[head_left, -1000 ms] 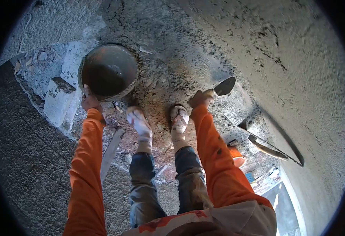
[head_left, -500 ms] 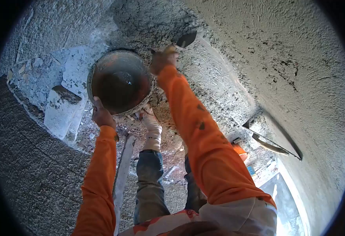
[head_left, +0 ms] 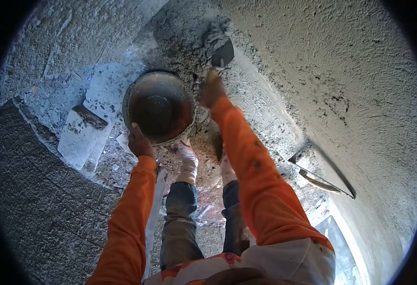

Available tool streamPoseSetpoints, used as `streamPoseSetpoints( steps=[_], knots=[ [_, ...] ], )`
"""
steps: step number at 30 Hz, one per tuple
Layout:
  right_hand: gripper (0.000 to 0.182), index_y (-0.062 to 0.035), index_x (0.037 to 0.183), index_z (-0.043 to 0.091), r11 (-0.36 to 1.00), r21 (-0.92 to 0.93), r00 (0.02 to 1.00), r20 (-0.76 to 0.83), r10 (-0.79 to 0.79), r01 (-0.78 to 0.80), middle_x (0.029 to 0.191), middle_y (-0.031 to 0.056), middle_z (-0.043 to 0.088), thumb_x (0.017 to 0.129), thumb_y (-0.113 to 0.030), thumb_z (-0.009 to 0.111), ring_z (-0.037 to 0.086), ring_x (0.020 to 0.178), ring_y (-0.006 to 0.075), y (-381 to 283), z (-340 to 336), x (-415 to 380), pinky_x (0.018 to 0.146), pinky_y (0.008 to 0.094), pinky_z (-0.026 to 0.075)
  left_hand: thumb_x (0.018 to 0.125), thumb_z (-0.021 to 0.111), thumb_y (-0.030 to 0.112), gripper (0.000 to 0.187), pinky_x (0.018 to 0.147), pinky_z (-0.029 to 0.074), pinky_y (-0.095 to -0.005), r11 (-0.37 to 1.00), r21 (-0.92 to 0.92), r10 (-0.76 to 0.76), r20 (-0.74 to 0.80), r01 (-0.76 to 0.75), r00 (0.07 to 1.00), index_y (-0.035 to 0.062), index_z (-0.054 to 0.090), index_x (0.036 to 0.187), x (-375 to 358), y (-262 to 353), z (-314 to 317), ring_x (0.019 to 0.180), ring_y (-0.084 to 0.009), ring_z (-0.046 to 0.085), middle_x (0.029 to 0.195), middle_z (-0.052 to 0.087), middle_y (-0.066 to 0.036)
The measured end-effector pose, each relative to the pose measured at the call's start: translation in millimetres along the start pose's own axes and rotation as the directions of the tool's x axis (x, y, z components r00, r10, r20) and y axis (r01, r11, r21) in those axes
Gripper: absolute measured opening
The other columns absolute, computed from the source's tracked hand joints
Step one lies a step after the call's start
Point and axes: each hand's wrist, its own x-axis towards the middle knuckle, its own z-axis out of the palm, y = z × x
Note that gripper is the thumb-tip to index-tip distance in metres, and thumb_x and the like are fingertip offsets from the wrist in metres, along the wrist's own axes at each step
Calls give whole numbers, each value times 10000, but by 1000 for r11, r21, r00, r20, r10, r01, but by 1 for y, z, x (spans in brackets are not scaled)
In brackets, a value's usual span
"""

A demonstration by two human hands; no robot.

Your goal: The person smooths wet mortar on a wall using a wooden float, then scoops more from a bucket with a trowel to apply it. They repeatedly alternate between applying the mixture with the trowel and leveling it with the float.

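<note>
One trowel (head_left: 223, 53), fingers of my right hand (head_left: 212, 91) closed round its handle, blade by grey mix (head_left: 214, 35); one bucket (head_left: 158, 80), left of it, rim gripped by my left hand (head_left: 141, 142). Advisable: blade low, rim steady.

Sleeves (head_left: 260, 187) — orange, dark-spotted; shirt (head_left: 279, 259) — white, reddish-patterned; trousers (head_left: 180, 223) probably denim
</note>
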Motion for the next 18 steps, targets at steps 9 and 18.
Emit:
streamPoseSetpoints(
  steps=[9, 18],
  knots=[
    [539, 8, 1001, 546, 123, 732, 670, 525, 525, -670, 764, 182, 616, 820, -500, 526, 606, 707, 335, 134, 80, -196, 646, 417, 464, 875, 490, 464, 520, 674, 430, -325, 973, -205, -117, -25, 110, 993, -36, 633, 884, -4, 0, 12, 710, -210, 566, 809, 636, -113],
    [656, -33, 1256, 447, 313, 826, 881, 417, 222, -470, 1038, 224, 592, 827, -525, 503, 565, 990, 318, 129, -44, 58, 840, 379, 428, 873, 540, 419, 438, 584, 376, -257, 936, -325, -152, -22, 136, 988, -10, 631, 887, -6, 10, 9, 622, -86, 421, 697, 560, -1]
  ],
)
